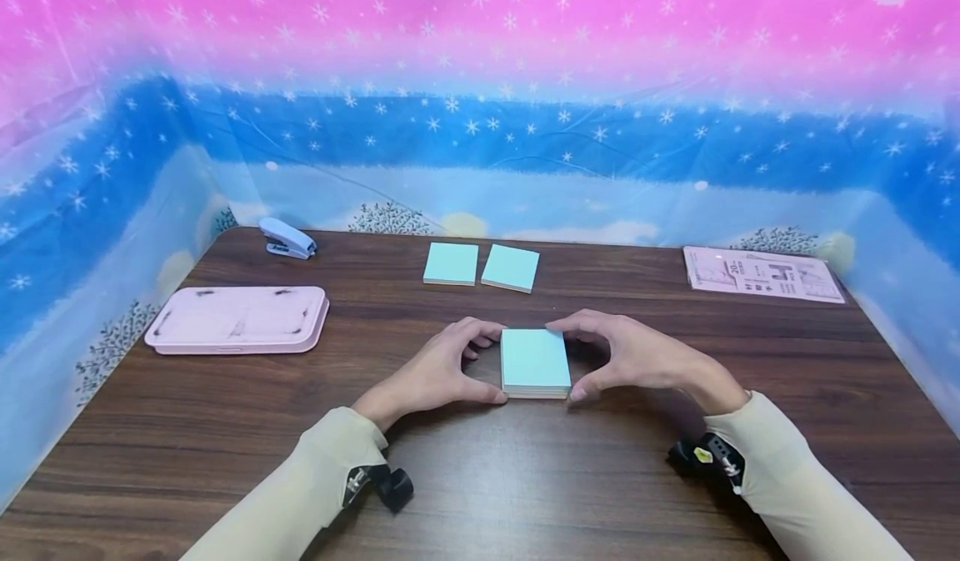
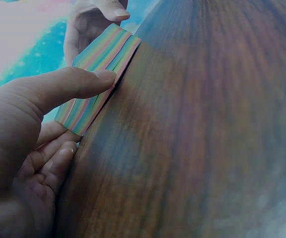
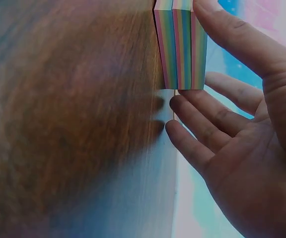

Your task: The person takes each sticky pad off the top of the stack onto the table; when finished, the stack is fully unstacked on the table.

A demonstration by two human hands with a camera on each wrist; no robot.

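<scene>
Left hand [image 1: 435, 369] and right hand [image 1: 637, 357] curl round stacked sticky-note pads [image 1: 534, 363] on table [image 1: 480, 478], pinching opposite edges.

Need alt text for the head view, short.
Two hands, left hand and right hand, grip a stack of sticky-note pads on a wooden table. Behind lie two more pads, a stapler and a pink tray.

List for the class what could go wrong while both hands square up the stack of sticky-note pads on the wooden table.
1. The stack of turquoise-topped, rainbow-edged sticky-note pads looks like three separate pads, held only at its side edges; uneven pressure from the left hand or right hand might slide them out of line.
2. Lifted this way, the lower pads might drop onto the dark wooden table.
</scene>
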